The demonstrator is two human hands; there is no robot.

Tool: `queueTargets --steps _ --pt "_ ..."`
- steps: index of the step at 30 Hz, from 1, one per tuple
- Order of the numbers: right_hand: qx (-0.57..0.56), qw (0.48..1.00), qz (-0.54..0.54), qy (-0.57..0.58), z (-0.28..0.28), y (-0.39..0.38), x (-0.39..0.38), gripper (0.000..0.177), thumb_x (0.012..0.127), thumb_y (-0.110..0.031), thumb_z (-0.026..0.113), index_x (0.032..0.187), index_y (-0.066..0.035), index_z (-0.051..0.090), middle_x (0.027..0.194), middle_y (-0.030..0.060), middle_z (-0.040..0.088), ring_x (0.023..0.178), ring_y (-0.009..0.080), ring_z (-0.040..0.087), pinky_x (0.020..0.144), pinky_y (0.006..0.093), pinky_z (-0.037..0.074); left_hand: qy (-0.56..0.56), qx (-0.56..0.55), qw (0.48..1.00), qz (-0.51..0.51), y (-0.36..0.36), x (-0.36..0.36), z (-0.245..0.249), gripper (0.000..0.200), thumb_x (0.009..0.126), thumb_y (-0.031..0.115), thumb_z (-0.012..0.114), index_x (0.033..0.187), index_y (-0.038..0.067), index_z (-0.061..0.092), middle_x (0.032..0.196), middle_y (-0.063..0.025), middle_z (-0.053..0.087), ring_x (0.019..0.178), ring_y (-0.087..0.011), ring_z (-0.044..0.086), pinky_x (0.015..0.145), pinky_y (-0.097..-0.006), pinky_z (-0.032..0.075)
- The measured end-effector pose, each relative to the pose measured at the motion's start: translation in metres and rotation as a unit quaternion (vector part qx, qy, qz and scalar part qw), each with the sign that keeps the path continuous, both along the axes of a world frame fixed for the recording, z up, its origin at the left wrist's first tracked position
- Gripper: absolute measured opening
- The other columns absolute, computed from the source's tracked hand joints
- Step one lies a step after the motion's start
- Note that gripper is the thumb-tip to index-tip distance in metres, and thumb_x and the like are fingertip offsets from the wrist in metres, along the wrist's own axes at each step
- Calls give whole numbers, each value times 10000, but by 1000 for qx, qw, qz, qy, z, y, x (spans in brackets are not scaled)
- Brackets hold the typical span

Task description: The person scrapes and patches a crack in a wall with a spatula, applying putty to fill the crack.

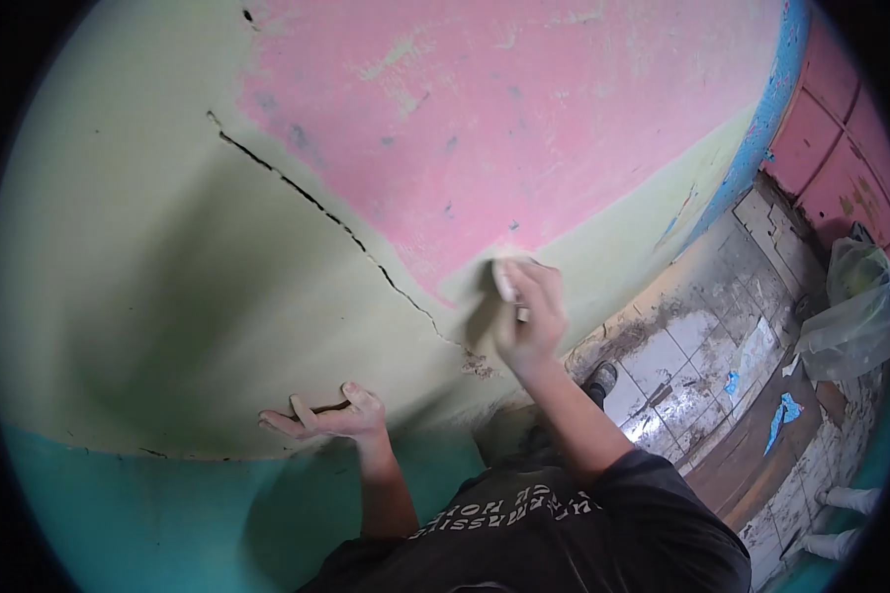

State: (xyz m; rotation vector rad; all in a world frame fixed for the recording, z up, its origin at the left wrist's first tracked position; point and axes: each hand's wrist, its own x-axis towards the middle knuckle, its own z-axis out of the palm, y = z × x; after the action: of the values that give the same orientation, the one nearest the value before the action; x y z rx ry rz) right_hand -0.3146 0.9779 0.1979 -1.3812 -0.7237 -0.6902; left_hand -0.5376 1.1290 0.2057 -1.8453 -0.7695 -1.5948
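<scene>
My right hand (534,311) is closed around a small pale flat piece (505,281), held against the wall at the lower corner of the pink paint (524,128); I cannot tell what kind of piece it is. Dust coats the fingers, and a shadow falls on the wall beside them. Lower and to the left, my left hand (331,415) is open close to the pale green wall (168,296), its fingers apart and dusty. A long dark crack (316,205) runs diagonally down the wall, ending near a rough, crumbled patch (480,367) below my right hand.
Teal paint (119,494) covers another stretch of wall at the lower left. A blue strip (752,148) borders the wall at right. On the dirty tiled floor (667,356) lie a brown board (761,445), blue scraps (783,420) and a clear plastic bag (850,331). A shoe (601,378) shows beside me.
</scene>
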Motion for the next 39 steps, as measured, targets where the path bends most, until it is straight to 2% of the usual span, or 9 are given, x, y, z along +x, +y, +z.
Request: queueTargets --steps 4,8,15,21,25,28,31,35,39 --pt "0 994 6 106 -14 -1 -4 389 759 143 633 1133 48 685 1086 208 697 939 362 665 813 405 558 -3 2 1000 2 -1 2 0 687 1054 511 468 1441 -49 377 1594 -360 190 1499 -526 166 1151 -716 197" --pt "32 999 -12 18 23 11 -1 419 742 150 606 1140 46 690 1082 204 691 963 367 660 874 436 545 5 7 1000 6 0 0 -2 677 1052 502 465 1444 -44 378 1596 -360 187 1500 -526 166 1152 -719 189" --pt "17 999 -18 32 -9 4 6 406 753 115 626 1151 61 686 1088 221 688 997 382 670 903 460 558 -2 -1 1000 6 -3 2 -1 676 1057 513 470 1434 -41 388 1597 -355 192 1497 -524 168 1155 -714 190" --pt "-4 999 -19 -27 6 3 3 395 754 119 630 1140 57 686 1069 209 693 959 366 671 862 429 550 2 11 1000 -8 -2 2 3 673 1057 517 471 1424 -42 393 1595 -348 199 1504 -516 155 1157 -714 194" --pt "9 996 -6 91 -5 2 -2 356 827 160 612 1153 45 698 1065 201 683 929 322 669 792 348 551 -4 9 1000 -8 -2 3 2 681 1057 528 470 1424 -40 391 1593 -343 199 1506 -509 157 1159 -715 192" --pt "28 998 9 -50 43 13 -7 386 804 161 619 1165 43 690 1057 212 684 933 349 666 843 380 548 1 3 1000 -2 -2 2 0 685 1056 531 468 1425 -41 387 1591 -341 200 1505 -511 155 1161 -718 186" --pt "-25 997 -22 -63 19 1 6 390 797 164 615 1164 47 682 1054 220 684 930 358 664 856 397 543 8 3 1000 -4 -4 0 1 690 1055 533 469 1426 -43 386 1589 -341 202 1502 -517 156 1162 -718 184" --pt "-17 996 -2 83 -23 -5 5 398 778 170 603 1151 52 678 1054 219 683 943 355 666 848 384 543 -2 6 1000 -15 -3 3 2 697 1054 538 468 1424 -46 390 1590 -341 203 1500 -522 158 1164 -712 183" --pt "45 998 17 -29 41 18 -6 413 742 106 641 1152 66 679 1075 205 689 977 371 679 904 415 540 10 -10 1000 7 -7 -1 -3 700 1054 533 469 1431 -51 383 1589 -345 202 1501 -522 155 1164 -713 179"
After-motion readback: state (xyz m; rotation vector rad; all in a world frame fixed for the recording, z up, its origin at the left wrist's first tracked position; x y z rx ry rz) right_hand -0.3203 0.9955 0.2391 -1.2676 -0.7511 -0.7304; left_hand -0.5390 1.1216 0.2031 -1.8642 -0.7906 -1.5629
